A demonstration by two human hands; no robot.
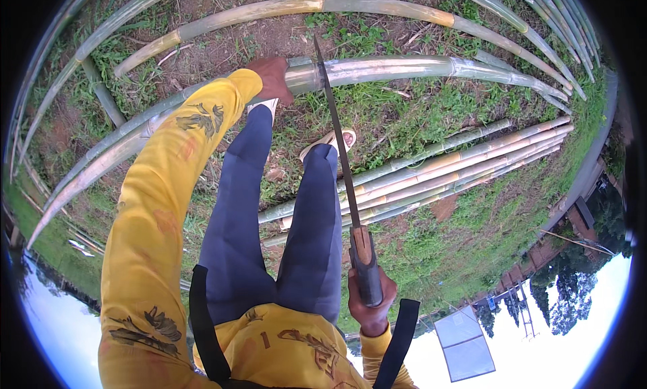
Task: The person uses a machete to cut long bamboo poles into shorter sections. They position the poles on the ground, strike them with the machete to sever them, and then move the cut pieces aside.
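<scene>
A thick green-and-tan bamboo pole (391, 68) lies crosswise before my feet. My left hand (271, 79) is closed over it, left of the saw; some of its fingers are hidden behind the pole. In my right hand (373, 307) is a handsaw (341, 136), gripped by its dark handle near my waist. Its long, narrow blade points away from me and crosses the pole just right of a joint, its tip reaching beyond the far side. I cannot tell how deep the blade sits in the bamboo.
Several cut bamboo poles (445, 175) lie side by side at the right of my legs. Beyond the held pole is another long bamboo pole (256, 10), with more at the far right (556, 18). A sandalled foot (329, 144) stands on the grassy soil near the blade.
</scene>
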